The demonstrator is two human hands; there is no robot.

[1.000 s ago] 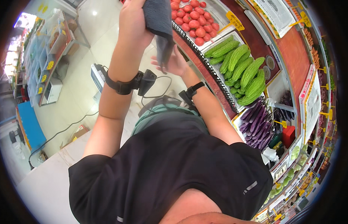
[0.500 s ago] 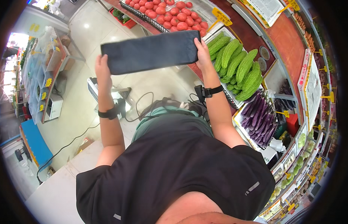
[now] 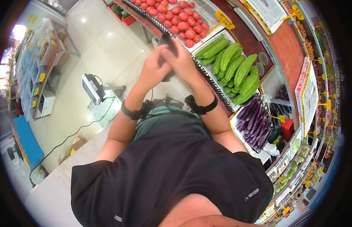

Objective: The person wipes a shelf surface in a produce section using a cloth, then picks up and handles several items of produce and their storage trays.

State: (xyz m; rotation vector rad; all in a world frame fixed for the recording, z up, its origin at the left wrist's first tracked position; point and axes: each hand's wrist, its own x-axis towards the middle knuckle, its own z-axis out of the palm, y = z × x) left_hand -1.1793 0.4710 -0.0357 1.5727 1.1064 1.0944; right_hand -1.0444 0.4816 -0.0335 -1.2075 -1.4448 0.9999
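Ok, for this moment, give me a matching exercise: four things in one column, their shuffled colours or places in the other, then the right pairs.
Things:
1. dark cloth
2. tomatoes
3. bitter melons
4. eggplants

Colours or places:
A. green, between the red and purple produce
B. purple, long and slender
C. held between the left hand and right hand
D. red and rounded

Pairs: 1-C, 2-D, 3-A, 4-B

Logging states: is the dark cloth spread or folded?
Not spread: only narrow bits of dark cloth show past the left hand and right hand; folded or bunched, cannot tell.
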